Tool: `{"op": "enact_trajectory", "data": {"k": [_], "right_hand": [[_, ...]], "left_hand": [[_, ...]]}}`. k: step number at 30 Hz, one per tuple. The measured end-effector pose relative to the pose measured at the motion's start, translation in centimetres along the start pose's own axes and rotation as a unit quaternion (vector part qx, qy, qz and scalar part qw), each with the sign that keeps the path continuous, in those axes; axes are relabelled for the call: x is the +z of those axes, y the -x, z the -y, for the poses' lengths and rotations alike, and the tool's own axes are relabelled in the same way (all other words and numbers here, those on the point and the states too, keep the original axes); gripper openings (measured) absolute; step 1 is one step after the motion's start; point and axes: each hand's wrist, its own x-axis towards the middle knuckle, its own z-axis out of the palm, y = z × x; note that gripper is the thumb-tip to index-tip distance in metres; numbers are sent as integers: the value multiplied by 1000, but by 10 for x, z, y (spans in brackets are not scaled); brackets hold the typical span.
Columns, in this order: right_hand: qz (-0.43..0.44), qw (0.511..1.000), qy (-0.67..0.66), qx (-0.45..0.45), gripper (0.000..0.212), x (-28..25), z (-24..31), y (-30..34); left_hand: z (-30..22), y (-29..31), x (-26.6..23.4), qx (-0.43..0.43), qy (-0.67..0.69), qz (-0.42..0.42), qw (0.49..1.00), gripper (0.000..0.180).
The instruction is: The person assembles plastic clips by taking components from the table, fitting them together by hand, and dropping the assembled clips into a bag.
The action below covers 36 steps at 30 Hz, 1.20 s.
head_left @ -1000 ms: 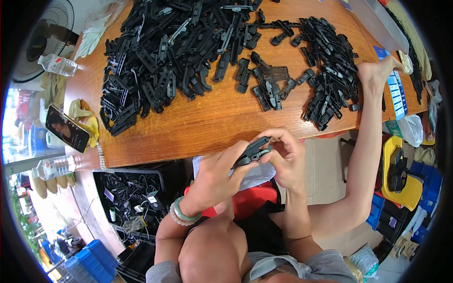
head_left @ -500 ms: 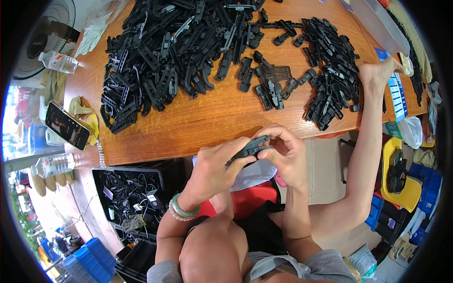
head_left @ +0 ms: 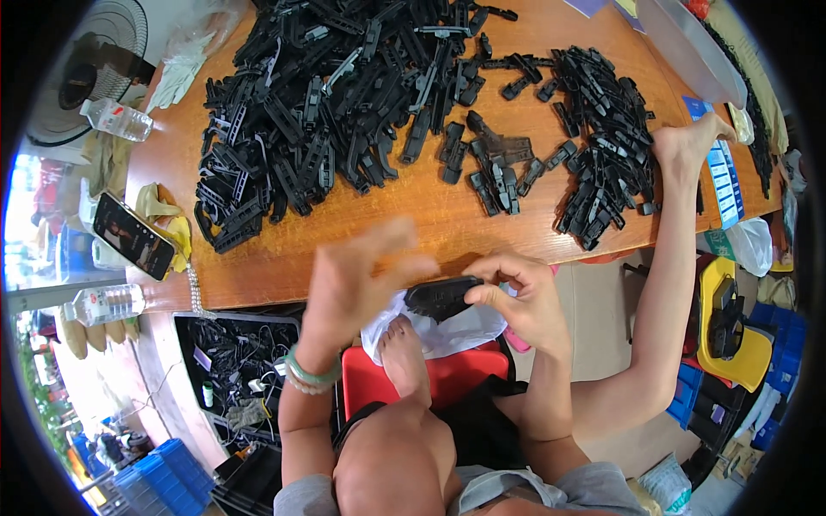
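My right hand (head_left: 527,303) pinches one end of a black, elongated plastic part (head_left: 437,297) between thumb and fingers, just off the front edge of the table. Clear of that part, my left hand (head_left: 346,282) is lifted to its left, blurred, with the thumb apart from the fingers and nothing visible in it. A large heap of long black plastic parts (head_left: 323,112) covers the back left of the wooden table (head_left: 344,236). Shorter black clip-like parts form a smaller pile (head_left: 602,142) at the right, with several loose ones (head_left: 495,181) between the two.
A phone (head_left: 133,235) leans at the table's left edge, near clear plastic bottles (head_left: 119,119). Below stands a black bin (head_left: 237,322) of mixed parts. My leg (head_left: 667,249) rests up on the table's right side. A red stool (head_left: 465,374) and a yellow chair (head_left: 753,353) stand below table height.
My left hand has let go of the black plastic part and moved up and left. The part, now in my right hand alone, has turned and sits slightly lower.
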Motion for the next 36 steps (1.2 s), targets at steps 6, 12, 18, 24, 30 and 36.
{"op": "enact_trajectory", "data": {"k": [6, 12, 18, 24, 30, 36], "right_hand": [[-41, 998, 26, 37, 12, 11, 9, -17], [-311, 865, 336, -205, 8, -8, 23, -80], [-281, 772, 557, -121, 18, -21, 2, -117], [-337, 779, 497, -181, 13, -28, 8, -99], [-341, 925, 82, -146, 17, -14, 5, -49], [-316, 942, -58, -97, 23, 2, -2, -17]], "left_hand": [[32, -131, -14, 170, -192, -146, 955, 44], [47, -175, 16, 161, -328, -49, 930, 47], [44, -135, 16, 149, -298, -4, 943, 44], [31, -96, 4, 187, -255, 14, 948, 49], [19, -73, 8, 243, -269, -68, 930, 51], [17, -80, 32, 198, -420, -48, 884, 27]]}}
